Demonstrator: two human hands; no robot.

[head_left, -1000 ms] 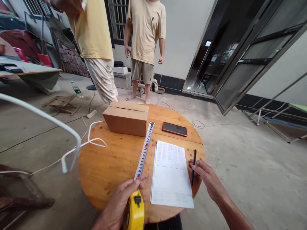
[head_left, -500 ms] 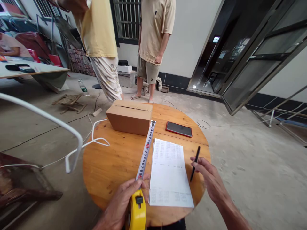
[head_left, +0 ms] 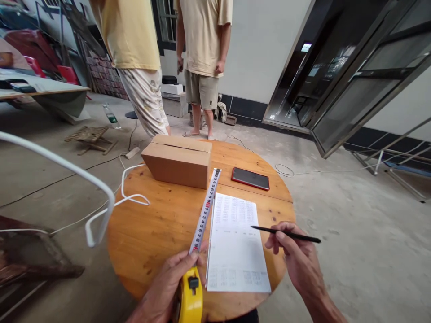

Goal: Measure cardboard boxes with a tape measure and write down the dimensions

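My left hand (head_left: 171,280) grips a yellow tape measure (head_left: 192,298), thumb on the blade near the housing. Its white blade (head_left: 202,220) is pulled out over the table, with the metal end beside the right corner of a closed cardboard box (head_left: 177,162). My right hand (head_left: 296,251) pinches a black pen (head_left: 286,232), held almost level with its tip pointing left over the paper's right edge. Printed paper (head_left: 237,251) lies between my hands, with rows of small text at top and bottom. A red-edged phone (head_left: 250,178) lies flat beyond the paper.
Everything rests on a round wooden table (head_left: 141,251). A white bent tube (head_left: 97,179) reaches in from the left, near a white cable. Two people stand behind the table. A small folding stool (head_left: 90,137) and a bottle (head_left: 111,116) are on the floor at left.
The pen in my right hand has swung from near upright to almost level, tip now toward the paper. My left hand still holds the tape measure. The view has shifted slightly.
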